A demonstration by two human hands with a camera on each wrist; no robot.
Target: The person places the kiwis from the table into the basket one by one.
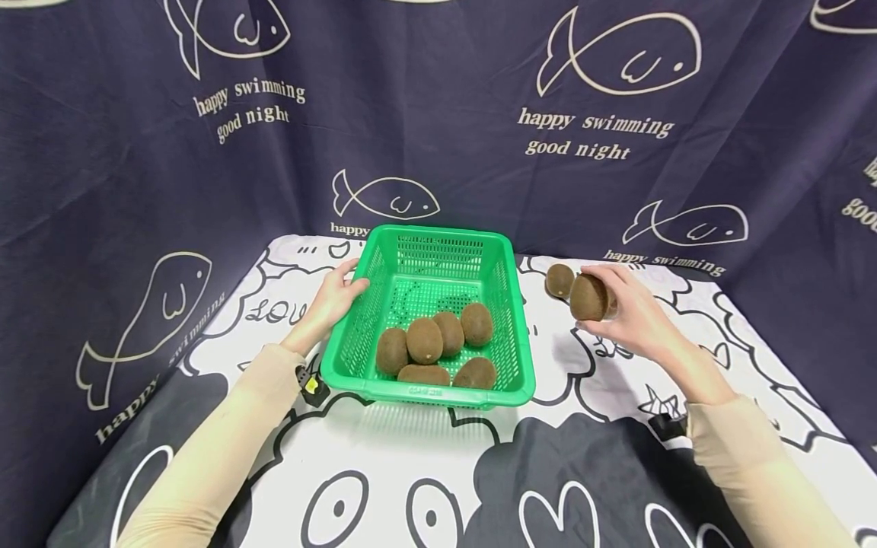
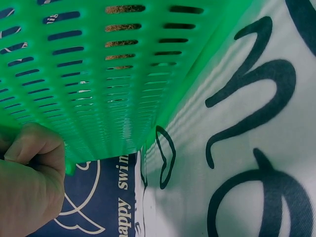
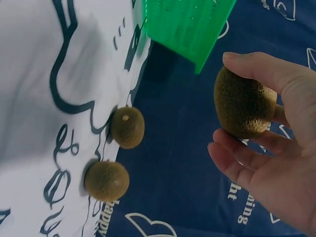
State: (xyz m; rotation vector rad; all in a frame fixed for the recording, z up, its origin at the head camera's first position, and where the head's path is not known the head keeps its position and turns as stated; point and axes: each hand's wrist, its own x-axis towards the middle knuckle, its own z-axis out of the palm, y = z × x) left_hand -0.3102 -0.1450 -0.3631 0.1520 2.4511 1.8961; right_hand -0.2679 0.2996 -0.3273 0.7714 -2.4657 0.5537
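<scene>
My left hand grips the left rim of a green plastic basket; the left wrist view shows its curled fingers against the slotted wall. Several brown kiwis lie in the near half of the basket. To the right of it, my right hand holds a kiwi between thumb and fingers, raised off the table in the right wrist view. Two more kiwis sit on the tabletop there, one kiwi closer to the basket and another kiwi beside it.
A white cloth with black drawings covers the table. Behind it hangs a dark blue curtain printed with fish and words, close to the table's back edge.
</scene>
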